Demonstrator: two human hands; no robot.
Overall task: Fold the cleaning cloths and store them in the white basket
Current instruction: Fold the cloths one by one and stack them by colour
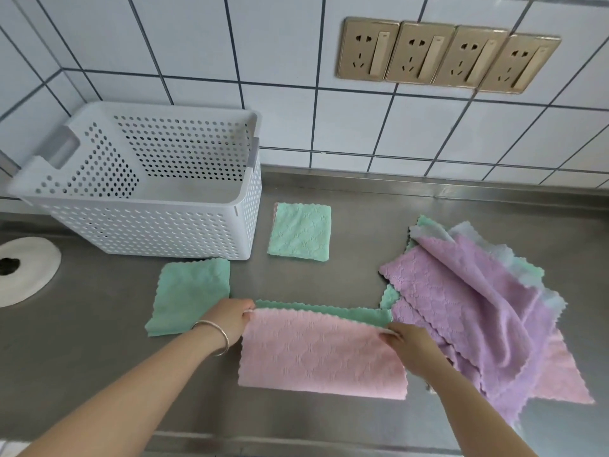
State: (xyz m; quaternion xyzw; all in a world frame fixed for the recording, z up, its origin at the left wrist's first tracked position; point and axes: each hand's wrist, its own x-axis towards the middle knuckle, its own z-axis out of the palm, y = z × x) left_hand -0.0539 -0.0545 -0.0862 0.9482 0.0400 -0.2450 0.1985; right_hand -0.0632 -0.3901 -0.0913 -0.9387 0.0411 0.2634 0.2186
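A pink cloth with a green underside [316, 354] lies folded in half on the steel counter in front of me. My left hand [230, 319] pinches its top left corner and my right hand [408, 347] pinches its top right corner. Two folded green cloths lie nearby: one [189, 296] left of my left hand, one [300, 232] beside the basket. The white perforated basket [158, 225] stands at the back left with nothing visible inside. A loose pile of purple, pink and green cloths [478, 308] lies to the right.
The steel counter [362, 206] runs up to a tiled wall with a row of gold sockets [445, 56]. A white round object with a dark hole [23, 270] sits at the far left. The counter's front edge is close below my arms.
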